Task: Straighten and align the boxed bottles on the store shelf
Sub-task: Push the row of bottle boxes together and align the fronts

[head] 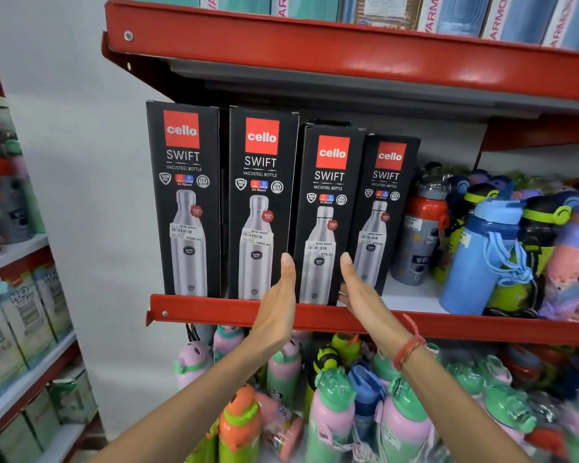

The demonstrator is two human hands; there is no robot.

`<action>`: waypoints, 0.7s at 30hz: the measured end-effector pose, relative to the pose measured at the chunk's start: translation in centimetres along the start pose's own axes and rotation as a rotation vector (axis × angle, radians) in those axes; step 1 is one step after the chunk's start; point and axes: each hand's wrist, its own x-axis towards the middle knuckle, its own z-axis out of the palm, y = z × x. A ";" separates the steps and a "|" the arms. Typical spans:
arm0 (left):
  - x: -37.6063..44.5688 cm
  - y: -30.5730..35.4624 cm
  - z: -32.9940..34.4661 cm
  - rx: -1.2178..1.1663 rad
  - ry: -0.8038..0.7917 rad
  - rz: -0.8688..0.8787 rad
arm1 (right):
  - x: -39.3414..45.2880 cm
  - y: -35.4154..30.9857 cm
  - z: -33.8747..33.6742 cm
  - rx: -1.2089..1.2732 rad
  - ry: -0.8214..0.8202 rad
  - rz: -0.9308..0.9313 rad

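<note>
Third boxed bottle (328, 215), tall glossy black carton, flanked by flat left (279, 297) and right (361, 295) hands' wide grip

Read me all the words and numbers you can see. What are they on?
"cello", "SWIFT", "VACUSTEEL BOTTLE": front of each of the four black boxes, e.g. the leftmost box.
"HOT", "COLD", "24 Hours": badges on those boxes.
"NINE MART", "1099.00": price stickers on the two left boxes.
"979.00": sticker on the third box.
"ARMOR": partly cut off, boxes on the top shelf.
Barcode small print, bottle labels: too blurred.
</note>
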 end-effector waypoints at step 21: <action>-1.3 2.0 5.7 0.137 0.175 0.501 | 1.7 1.9 -4.9 0.295 0.329 -0.102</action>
